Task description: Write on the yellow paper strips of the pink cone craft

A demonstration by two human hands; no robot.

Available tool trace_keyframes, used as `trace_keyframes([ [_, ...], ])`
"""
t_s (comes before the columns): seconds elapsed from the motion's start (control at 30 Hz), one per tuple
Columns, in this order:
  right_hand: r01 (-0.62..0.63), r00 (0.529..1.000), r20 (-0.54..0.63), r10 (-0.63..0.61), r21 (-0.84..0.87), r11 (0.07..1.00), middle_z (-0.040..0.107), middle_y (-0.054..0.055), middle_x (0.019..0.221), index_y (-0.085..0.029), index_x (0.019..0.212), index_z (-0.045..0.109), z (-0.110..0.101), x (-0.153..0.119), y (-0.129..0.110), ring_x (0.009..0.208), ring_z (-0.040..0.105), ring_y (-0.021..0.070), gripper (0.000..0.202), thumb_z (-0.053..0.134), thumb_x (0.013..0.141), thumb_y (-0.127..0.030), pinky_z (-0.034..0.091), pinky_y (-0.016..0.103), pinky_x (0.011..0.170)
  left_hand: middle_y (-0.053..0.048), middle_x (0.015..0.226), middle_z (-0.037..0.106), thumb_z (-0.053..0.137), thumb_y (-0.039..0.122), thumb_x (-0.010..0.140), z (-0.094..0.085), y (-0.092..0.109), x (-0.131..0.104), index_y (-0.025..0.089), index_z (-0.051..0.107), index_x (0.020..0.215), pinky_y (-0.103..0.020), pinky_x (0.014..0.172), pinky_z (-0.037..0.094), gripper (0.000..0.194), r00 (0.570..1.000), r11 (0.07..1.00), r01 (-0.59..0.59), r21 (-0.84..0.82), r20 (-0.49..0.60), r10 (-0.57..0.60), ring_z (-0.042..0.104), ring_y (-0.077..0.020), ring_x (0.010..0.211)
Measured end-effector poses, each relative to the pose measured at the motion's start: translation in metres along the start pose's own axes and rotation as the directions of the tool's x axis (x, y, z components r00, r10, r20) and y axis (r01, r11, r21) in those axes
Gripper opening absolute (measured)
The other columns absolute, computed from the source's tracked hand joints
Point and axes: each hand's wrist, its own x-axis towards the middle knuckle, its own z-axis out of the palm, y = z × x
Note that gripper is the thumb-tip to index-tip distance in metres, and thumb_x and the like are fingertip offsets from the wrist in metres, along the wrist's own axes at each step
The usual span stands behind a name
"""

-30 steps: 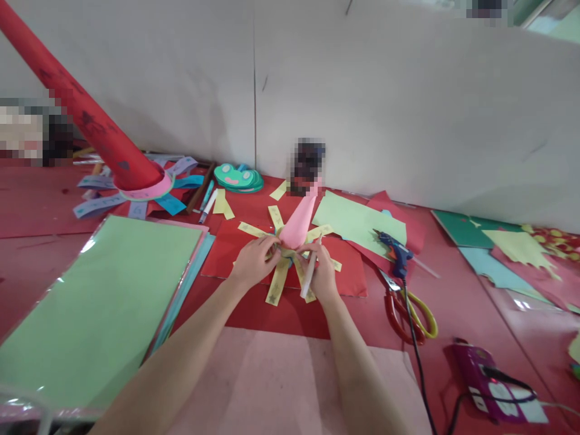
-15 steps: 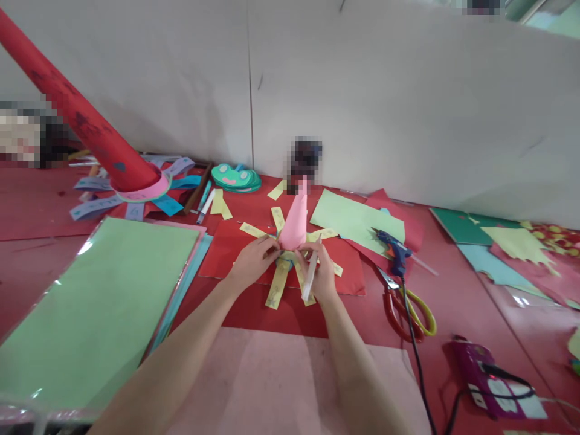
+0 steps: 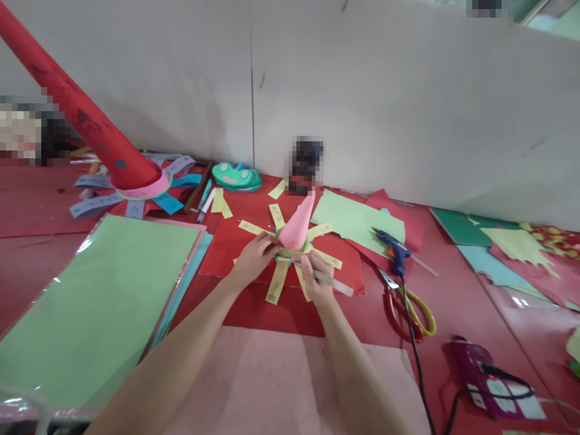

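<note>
A pink paper cone (image 3: 296, 231) leans to the right in the middle of a ring of yellow paper strips (image 3: 277, 284) with drawn marks. My left hand (image 3: 254, 258) is closed at the cone's lower left edge, its fingertips pinching there by the band at the base. In my right hand (image 3: 318, 277) is a whitish pen (image 3: 338, 284), its tip end pointing left toward the band and its back end sticking out to the right. Both hands rest over a red paper sheet (image 3: 347, 266), and their fingers partly hide the band.
Right of my hands lie a blue glue gun (image 3: 399, 254), scissors (image 3: 423, 314) and a purple power bank (image 3: 484, 377) with a black cable. Green sheets (image 3: 109, 290) are stacked left. A tall red cone (image 3: 90, 118) and a green frog cutout (image 3: 235, 176) stand behind.
The pen in my right hand has swung from steep to nearly level, pointing at the band. The cone's tip has tilted right and lower. My left hand has barely moved.
</note>
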Motion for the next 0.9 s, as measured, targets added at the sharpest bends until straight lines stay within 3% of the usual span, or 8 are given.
trace_keyframes([
  [0.13,-0.14,0.99,0.018,0.139,0.046,0.989,0.059,-0.001,0.06,-0.02,0.08,0.06,0.005,-0.002,0.004,0.051,0.056,0.0119,0.018,0.054,0.089,-0.034,0.046,0.025,0.051,0.0,0.085,0.057,0.054,0.017,0.086,0.001,-0.005,0.002,0.019,0.061,0.083,-0.024,0.069,0.047,0.008,1.0,1.0,0.008,-0.027,-0.011,-0.008,0.06,-0.0137,0.074],
  [0.27,-0.17,0.984,0.079,0.161,0.124,0.978,0.063,-0.001,0.062,-0.02,0.081,0.058,0.007,-0.001,0.007,0.054,0.061,0.0134,0.016,0.056,0.088,-0.034,0.049,0.026,0.054,0.0,0.086,0.057,0.055,0.015,0.085,0.002,-0.008,0.003,0.019,0.062,0.082,-0.024,0.069,0.048,0.008,0.999,0.999,0.032,-0.035,-0.013,-0.033,0.06,-0.0137,0.075],
  [0.4,-0.184,0.983,0.037,0.181,0.106,0.977,0.066,0.001,0.068,-0.021,0.081,0.057,0.01,-0.001,0.014,0.057,0.064,0.0147,0.014,0.061,0.084,-0.033,0.052,0.027,0.056,-0.002,0.09,0.057,0.056,0.016,0.084,0.003,-0.01,0.004,0.018,0.063,0.082,-0.026,0.069,0.05,0.007,0.998,0.997,0.06,-0.05,-0.019,-0.061,0.061,-0.0143,0.075],
  [0.6,-0.085,0.993,-0.081,0.085,0.002,0.996,0.065,0.0,0.068,-0.022,0.07,0.05,0.012,-0.002,0.021,0.051,0.059,0.011,0.018,0.063,0.081,-0.03,0.051,0.024,0.05,-0.007,0.118,0.059,0.053,0.021,0.084,0.004,-0.01,0.005,0.019,0.063,0.081,-0.03,0.079,0.053,0.01,0.997,0.989,0.075,-0.126,-0.013,-0.077,0.064,-0.0192,0.096],
  [0.73,-0.013,0.996,-0.084,0.006,-0.078,0.997,0.063,0.0,0.067,-0.021,0.068,0.052,0.013,-0.002,0.021,0.056,0.061,0.0117,0.018,0.063,0.082,-0.027,0.053,0.023,0.055,-0.005,0.117,0.063,0.05,0.024,0.086,0.004,-0.007,0.004,0.02,0.063,0.083,-0.03,0.081,0.053,0.013,0.995,0.988,0.103,-0.116,0.008,-0.102,0.064,-0.0197,0.099],
  [0.9,0.004,0.999,-0.046,-0.007,-0.066,0.998,0.064,0.001,0.071,-0.021,0.071,0.054,0.014,-0.003,0.022,0.064,0.064,0.0136,0.015,0.062,0.083,-0.026,0.055,0.025,0.059,-0.004,0.116,0.065,0.049,0.024,0.086,0.004,-0.005,0.004,0.021,0.062,0.083,-0.029,0.082,0.052,0.014,0.995,0.99,0.095,-0.107,0.008,-0.095,0.063,-0.02,0.102],
])
